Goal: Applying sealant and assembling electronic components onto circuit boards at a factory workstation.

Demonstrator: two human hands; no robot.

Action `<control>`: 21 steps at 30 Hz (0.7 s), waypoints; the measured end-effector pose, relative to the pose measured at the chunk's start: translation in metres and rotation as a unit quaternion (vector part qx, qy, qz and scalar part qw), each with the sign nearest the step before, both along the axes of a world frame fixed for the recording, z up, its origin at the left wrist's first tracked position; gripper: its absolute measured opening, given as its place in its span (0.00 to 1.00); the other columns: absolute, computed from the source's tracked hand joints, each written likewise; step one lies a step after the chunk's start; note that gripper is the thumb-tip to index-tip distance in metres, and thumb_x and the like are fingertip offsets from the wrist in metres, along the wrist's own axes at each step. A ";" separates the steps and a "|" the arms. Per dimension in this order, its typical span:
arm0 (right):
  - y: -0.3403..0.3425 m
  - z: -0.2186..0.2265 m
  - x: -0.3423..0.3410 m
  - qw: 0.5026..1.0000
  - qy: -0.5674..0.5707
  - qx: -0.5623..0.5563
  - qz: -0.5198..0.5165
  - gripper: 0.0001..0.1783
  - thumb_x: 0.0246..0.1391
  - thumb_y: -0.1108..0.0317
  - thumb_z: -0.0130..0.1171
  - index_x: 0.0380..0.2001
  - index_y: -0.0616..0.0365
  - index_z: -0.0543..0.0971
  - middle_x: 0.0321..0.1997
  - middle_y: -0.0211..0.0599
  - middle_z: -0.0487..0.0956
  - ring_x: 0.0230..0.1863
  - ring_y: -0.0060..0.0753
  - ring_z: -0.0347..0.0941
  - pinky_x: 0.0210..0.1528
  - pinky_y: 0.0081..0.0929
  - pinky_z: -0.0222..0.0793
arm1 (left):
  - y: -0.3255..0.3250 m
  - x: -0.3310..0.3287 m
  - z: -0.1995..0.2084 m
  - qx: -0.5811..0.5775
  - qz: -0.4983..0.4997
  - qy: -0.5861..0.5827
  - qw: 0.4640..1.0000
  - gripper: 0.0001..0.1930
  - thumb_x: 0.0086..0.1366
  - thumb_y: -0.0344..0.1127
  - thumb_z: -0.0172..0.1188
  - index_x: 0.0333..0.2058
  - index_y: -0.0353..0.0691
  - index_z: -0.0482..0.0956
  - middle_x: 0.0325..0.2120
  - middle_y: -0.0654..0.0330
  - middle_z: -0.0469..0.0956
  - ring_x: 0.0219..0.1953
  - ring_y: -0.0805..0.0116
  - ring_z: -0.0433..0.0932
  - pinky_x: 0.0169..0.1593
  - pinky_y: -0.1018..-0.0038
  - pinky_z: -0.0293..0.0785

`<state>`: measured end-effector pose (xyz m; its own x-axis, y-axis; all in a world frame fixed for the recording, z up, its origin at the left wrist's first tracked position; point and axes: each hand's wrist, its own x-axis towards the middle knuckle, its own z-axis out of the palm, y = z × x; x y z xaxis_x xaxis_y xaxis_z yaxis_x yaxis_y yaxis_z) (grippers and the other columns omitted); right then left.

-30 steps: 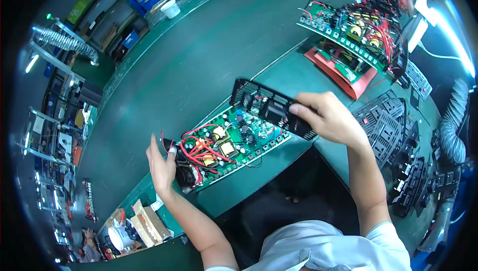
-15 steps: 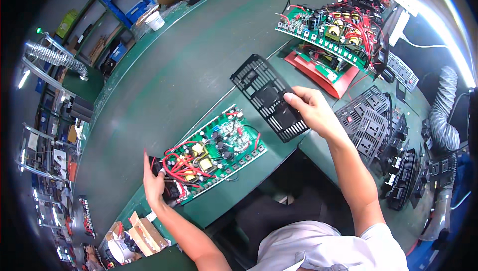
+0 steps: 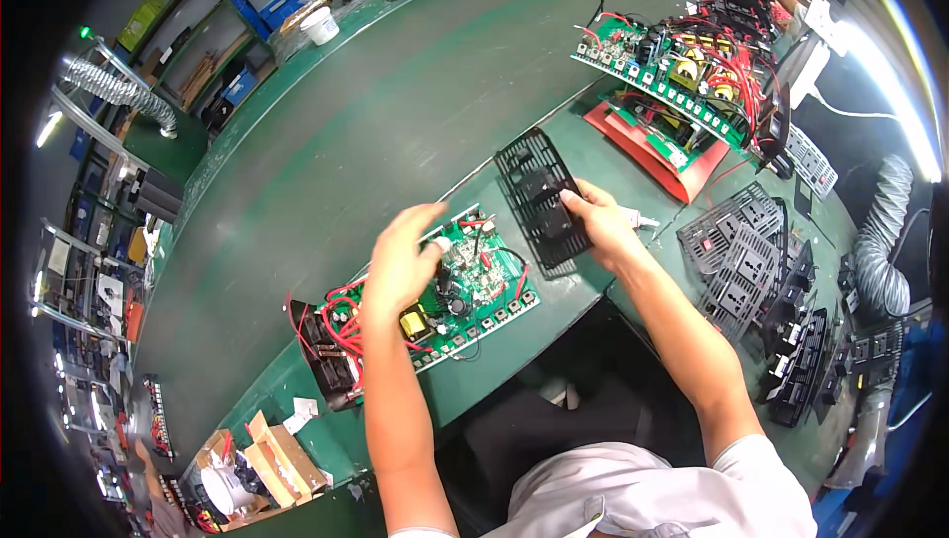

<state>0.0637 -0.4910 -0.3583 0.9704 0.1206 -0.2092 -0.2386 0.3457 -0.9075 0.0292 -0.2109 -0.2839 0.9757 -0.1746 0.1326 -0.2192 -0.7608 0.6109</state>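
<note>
My right hand [image 3: 601, 227] grips a black slotted panel [image 3: 534, 187] by its right edge, thumb on top, and holds it tilted above the bench. Lying on the green surface to its left is a green circuit board [image 3: 506, 281] with yellow-wrapped transformers, red wires and a row of small parts along its near edge. Over the middle of that board hovers my left hand [image 3: 397, 266], its thumb and fingers apart, covering part of the red wires. A black end plate [image 3: 329, 355] sits at the board's left end.
Stacked circuit boards [image 3: 657, 79] stand far right, above a red sheet [image 3: 643, 158]. Slotted grey panels [image 3: 736, 261] and black panels [image 3: 799, 365] lie in piles at the right. A cardboard box [image 3: 282, 469] is near left; a white tub [image 3: 319, 26] stands at the far edge.
My left hand has left the board's left end and moved right, over its middle. The panel in my right hand has turned steeper, showing a narrower face.
</note>
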 end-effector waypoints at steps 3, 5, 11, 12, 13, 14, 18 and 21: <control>0.000 0.029 -0.010 0.916 -0.178 -0.358 0.017 0.19 0.66 0.67 0.54 0.56 0.65 0.75 0.47 0.49 0.83 0.49 0.45 0.80 0.53 0.35 0.72 | -0.015 0.024 -0.014 0.049 -0.099 0.037 0.993 0.26 0.55 0.23 0.58 0.55 0.37 0.77 0.56 0.48 0.77 0.59 0.48 0.74 0.63 0.62 0.70; 0.000 0.025 -0.007 0.856 -0.274 -0.437 0.037 0.20 0.64 0.67 0.54 0.56 0.64 0.75 0.46 0.59 0.81 0.50 0.60 0.77 0.53 0.43 0.71 | -0.027 0.035 -0.022 0.073 -0.101 0.028 0.992 0.23 0.57 0.25 0.57 0.54 0.36 0.79 0.53 0.48 0.78 0.56 0.48 0.77 0.61 0.61 0.71; 0.006 0.033 0.006 0.842 -0.173 -0.490 0.144 0.21 0.63 0.67 0.54 0.57 0.62 0.75 0.44 0.58 0.82 0.49 0.62 0.78 0.53 0.46 0.71 | -0.056 0.047 -0.031 0.046 -0.028 0.061 0.997 0.18 0.63 0.33 0.57 0.50 0.34 0.81 0.43 0.47 0.84 0.47 0.48 0.82 0.54 0.62 0.75; 0.006 0.034 0.010 0.843 -0.167 -0.486 0.160 0.22 0.63 0.67 0.54 0.58 0.62 0.74 0.45 0.59 0.82 0.49 0.62 0.78 0.53 0.47 0.72 | -0.056 0.048 -0.028 0.022 -0.029 0.073 0.997 0.19 0.61 0.35 0.61 0.50 0.33 0.81 0.40 0.46 0.85 0.44 0.50 0.84 0.52 0.63 0.77; 0.006 0.035 0.013 0.844 -0.162 -0.481 0.176 0.22 0.63 0.67 0.53 0.59 0.61 0.73 0.45 0.59 0.82 0.49 0.61 0.78 0.52 0.47 0.72 | -0.056 0.048 -0.025 0.023 -0.030 0.069 0.997 0.19 0.61 0.35 0.61 0.50 0.33 0.81 0.40 0.46 0.85 0.44 0.50 0.84 0.52 0.63 0.77; 0.006 0.033 0.015 0.838 -0.164 -0.486 0.188 0.24 0.63 0.67 0.53 0.61 0.61 0.72 0.47 0.60 0.81 0.52 0.60 0.78 0.55 0.45 0.71 | -0.055 0.048 -0.023 0.047 -0.044 0.102 0.993 0.20 0.60 0.35 0.63 0.49 0.33 0.81 0.40 0.46 0.85 0.43 0.52 0.85 0.51 0.63 0.77; 0.013 0.031 0.018 0.862 -0.155 -0.446 0.182 0.25 0.64 0.68 0.52 0.63 0.61 0.70 0.54 0.59 0.79 0.58 0.58 0.75 0.60 0.43 0.68 | -0.043 0.052 -0.031 0.022 -0.017 0.123 0.992 0.17 0.56 0.29 0.64 0.46 0.33 0.84 0.38 0.48 0.86 0.41 0.56 0.86 0.48 0.67 0.78; 0.019 0.033 0.022 0.882 -0.135 -0.418 0.171 0.25 0.64 0.68 0.52 0.63 0.61 0.69 0.54 0.58 0.79 0.58 0.55 0.75 0.60 0.42 0.68 | -0.040 0.055 -0.033 -0.004 0.004 0.106 0.994 0.16 0.56 0.27 0.62 0.45 0.35 0.85 0.38 0.49 0.86 0.40 0.58 0.86 0.48 0.68 0.78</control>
<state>0.0856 -0.4723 -0.3249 0.9349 0.3297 -0.1309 0.0649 -0.5217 -0.8506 0.0839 -0.2510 -0.3166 0.9833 -0.1657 -0.0749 -0.0783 -0.7573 0.6483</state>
